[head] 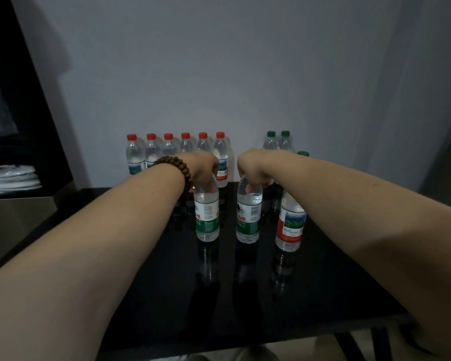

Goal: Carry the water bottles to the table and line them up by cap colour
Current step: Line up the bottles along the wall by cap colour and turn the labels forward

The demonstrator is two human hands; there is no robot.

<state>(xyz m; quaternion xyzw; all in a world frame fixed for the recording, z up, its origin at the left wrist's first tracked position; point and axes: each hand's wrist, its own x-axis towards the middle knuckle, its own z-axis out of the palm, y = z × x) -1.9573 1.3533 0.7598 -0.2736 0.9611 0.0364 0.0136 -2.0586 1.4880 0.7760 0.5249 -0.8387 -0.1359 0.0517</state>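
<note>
Two clear water bottles with green labels stand side by side on the black table [323, 287]. My left hand [203, 165], with a bead bracelet at the wrist, grips the top of the left bottle [207, 217] and hides its cap. My right hand [250, 169] grips the top of the right bottle [248, 220], whose cap is hidden too. A red-labelled bottle [290, 225] stands just right of them, partly behind my right forearm. Against the wall stands a row of several red-capped bottles [168, 145]. To its right are three green-capped bottles [278, 142].
A grey wall rises right behind the bottle rows. At the left is a dark shelf unit with folded white items [13, 175] above a metal-faced cabinet [13, 225]. The glossy table reflects the bottles. Floor shows below the table's front edge.
</note>
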